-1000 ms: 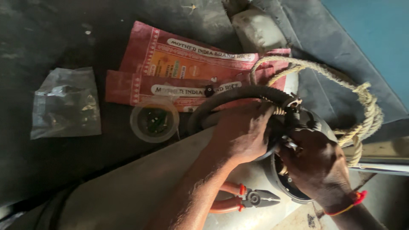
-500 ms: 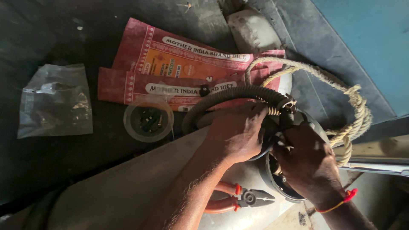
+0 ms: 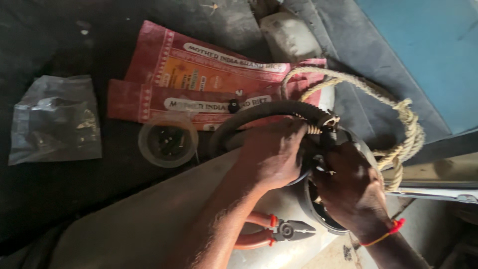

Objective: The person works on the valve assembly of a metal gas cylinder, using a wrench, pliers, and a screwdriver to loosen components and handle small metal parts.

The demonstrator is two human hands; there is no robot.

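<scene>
We seem to be in a rough repair workshop, working low on a grimy, dark floor (image 3: pixel 59 209). Orange-handled pliers (image 3: pixel 279 231) lie by a grey metal cylinder (image 3: pixel 149 224), a clear plastic bag of small parts (image 3: pixel 52 119) and a round plastic tub of bits (image 3: pixel 167 142) sit nearby, and a coarse rope (image 3: pixel 398 124) and a red woven sack (image 3: pixel 199 79) lie spread about.

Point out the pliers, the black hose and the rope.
pliers (image 3: pixel 286 230), head view, on the pivot joint.
black hose (image 3: pixel 259 113), head view, on the curved top.
rope (image 3: pixel 411 124), head view, on the right bend.
</scene>
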